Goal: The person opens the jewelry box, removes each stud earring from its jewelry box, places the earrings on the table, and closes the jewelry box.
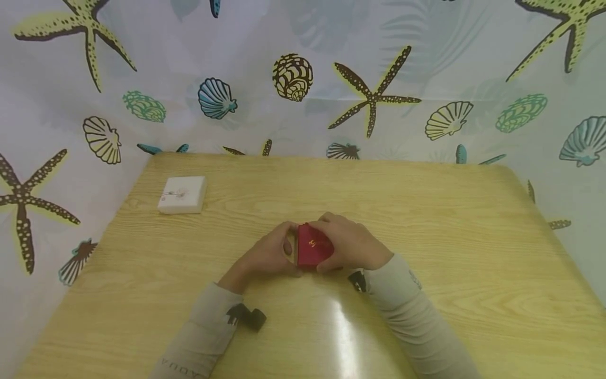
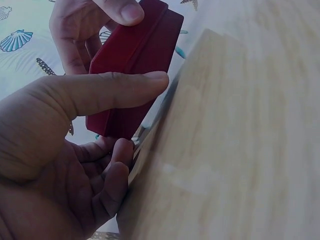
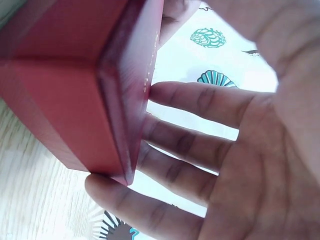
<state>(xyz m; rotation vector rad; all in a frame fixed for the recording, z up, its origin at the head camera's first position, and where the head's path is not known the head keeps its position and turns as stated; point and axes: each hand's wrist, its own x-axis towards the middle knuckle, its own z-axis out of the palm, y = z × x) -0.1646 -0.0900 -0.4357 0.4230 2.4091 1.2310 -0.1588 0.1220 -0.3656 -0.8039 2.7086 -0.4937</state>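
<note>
A small red box (image 1: 313, 246) with gold lettering on its lid is held between both hands over the middle of the wooden table. From the left, my left hand (image 1: 272, 251) grips it. The left wrist view shows that thumb lying across the red side (image 2: 145, 52), with the other fingers curled below. My right hand (image 1: 354, 243) spans the box's right part, thumb at the near edge and fingers at the far edge. In the right wrist view, its fingertips (image 3: 160, 92) touch the lid's side. The lid looks closed on the box.
A white square box (image 1: 183, 193) with a flower print lies at the back left of the table (image 1: 426, 210). A white cloth (image 1: 255, 31) printed with starfish and shells hangs behind and on both sides. Small black devices (image 1: 248, 317) sit at the wrists.
</note>
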